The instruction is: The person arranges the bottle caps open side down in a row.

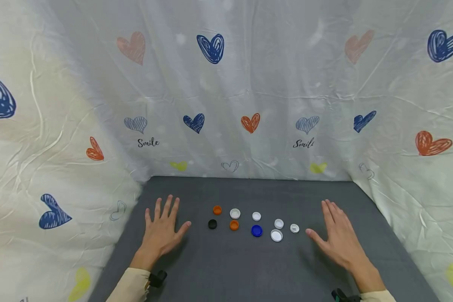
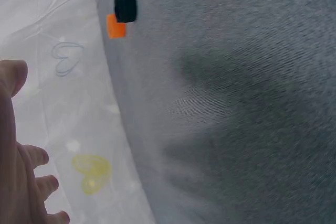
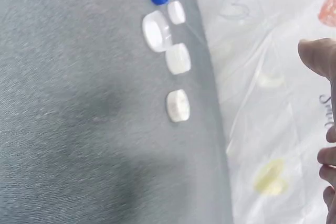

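Observation:
Several bottle caps lie spread across the middle of a dark grey table. On the left are an orange cap (image 1: pixel 217 210), a black cap (image 1: pixel 212 224) and a second orange cap (image 1: pixel 234 225). A blue cap (image 1: pixel 256 230) lies near the centre, with white caps (image 1: pixel 277 235) around it and to its right. My left hand (image 1: pixel 161 233) hovers left of the black cap, fingers spread and holding nothing. To the right of the rightmost white cap (image 1: pixel 294 228), my right hand (image 1: pixel 337 239) is held out with straight fingers and thumb apart, holding nothing.
The grey tabletop (image 1: pixel 219 268) ends at a white curtain (image 1: pixel 226 92) printed with hearts, which hangs behind it and along both sides. Dark wrist straps (image 1: pixel 157 279) sit by the light sleeves.

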Tool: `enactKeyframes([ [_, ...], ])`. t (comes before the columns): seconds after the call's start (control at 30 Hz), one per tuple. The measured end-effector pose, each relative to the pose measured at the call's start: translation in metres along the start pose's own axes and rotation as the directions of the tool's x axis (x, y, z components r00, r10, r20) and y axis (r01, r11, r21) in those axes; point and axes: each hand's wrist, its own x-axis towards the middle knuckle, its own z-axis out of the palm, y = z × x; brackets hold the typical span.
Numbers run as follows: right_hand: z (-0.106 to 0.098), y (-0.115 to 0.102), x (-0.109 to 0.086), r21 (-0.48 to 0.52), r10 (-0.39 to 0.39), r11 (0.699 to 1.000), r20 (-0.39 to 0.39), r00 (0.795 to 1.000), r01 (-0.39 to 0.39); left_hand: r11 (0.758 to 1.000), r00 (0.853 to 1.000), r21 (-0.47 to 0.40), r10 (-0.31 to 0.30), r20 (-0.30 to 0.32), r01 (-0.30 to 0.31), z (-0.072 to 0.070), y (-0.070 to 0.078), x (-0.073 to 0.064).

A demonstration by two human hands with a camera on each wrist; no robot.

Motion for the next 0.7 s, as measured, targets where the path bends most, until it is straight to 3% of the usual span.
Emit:
enactKeyframes([
  [0.3,-0.018,-0.018,0.020,0.017,-0.079,0.997,-0.029,0.996,0.080,0.999,0.998,-0.033,0.036,-0.042,-0.038,-0.021,0.000,0.003],
  [0.7,-0.030,-0.047,0.048,0.011,-0.153,0.988,0.027,0.988,0.152,0.990,0.984,-0.005,0.137,-0.112,-0.139,-0.039,0.005,0.011],
])
